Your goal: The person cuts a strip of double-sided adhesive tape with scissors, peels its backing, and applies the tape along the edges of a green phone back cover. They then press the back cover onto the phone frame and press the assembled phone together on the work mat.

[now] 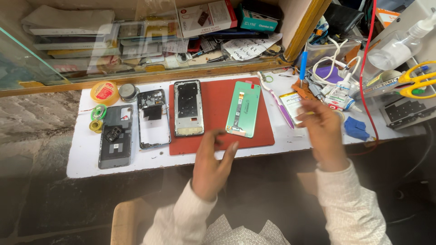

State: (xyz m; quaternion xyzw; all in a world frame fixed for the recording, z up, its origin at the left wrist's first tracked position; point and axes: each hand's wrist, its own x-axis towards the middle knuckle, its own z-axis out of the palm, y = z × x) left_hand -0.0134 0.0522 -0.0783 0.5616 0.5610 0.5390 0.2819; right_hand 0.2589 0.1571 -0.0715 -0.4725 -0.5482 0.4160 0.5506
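My left hand [211, 163] hovers over the front edge of a red work mat [218, 102], fingers apart and holding nothing. On the mat lie a bare phone frame [188, 108] and a green phone display panel [244, 109], face down. My right hand [323, 131] is raised at the right of the mat, over a flat phone battery [290, 105]; its fingers look curled and blurred, and I cannot tell whether they hold anything. A pink and white toothbrush [275, 100] lies between mat and battery.
Left of the mat lie a phone mid-frame [153, 119], a grey back cover [116, 136], tape rolls [104, 92] and a small tin [128, 91]. Right side: glue tube [341, 96], blue-handled screwdriver [303, 63], white cable, blue cloth [356, 128], yellow scissors [420, 80], a red wire. Behind, a glass-fronted shelf of boxes.
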